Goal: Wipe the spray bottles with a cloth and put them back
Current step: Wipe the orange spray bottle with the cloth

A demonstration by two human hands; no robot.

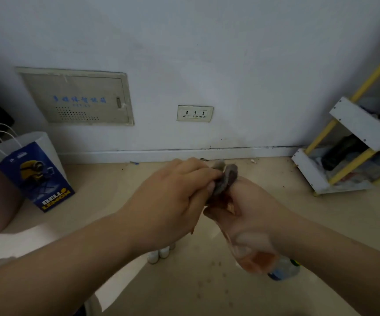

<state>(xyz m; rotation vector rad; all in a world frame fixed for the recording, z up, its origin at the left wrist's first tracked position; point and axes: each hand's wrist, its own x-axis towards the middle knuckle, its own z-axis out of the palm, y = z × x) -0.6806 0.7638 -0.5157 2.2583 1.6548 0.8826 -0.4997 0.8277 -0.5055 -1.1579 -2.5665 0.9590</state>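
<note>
My right hand (250,215) grips a clear spray bottle (256,258) holding orange liquid, tilted with its base toward me at the lower right. My left hand (173,192) pinches a grey cloth (226,177) against the bottle's top end, which the cloth and my fingers hide. On the floor below my left forearm stand several small white bottles (159,253), partly covered by the arm. Another clear bottle with a blue label (283,270) shows on the floor behind the orange one.
A blue and white paper bag (33,169) stands on the floor at the left by the wall. A white and yellow shelf rack (353,151) with clutter stands at the right. A wall socket (194,113) and a beige wall panel (77,98) face me.
</note>
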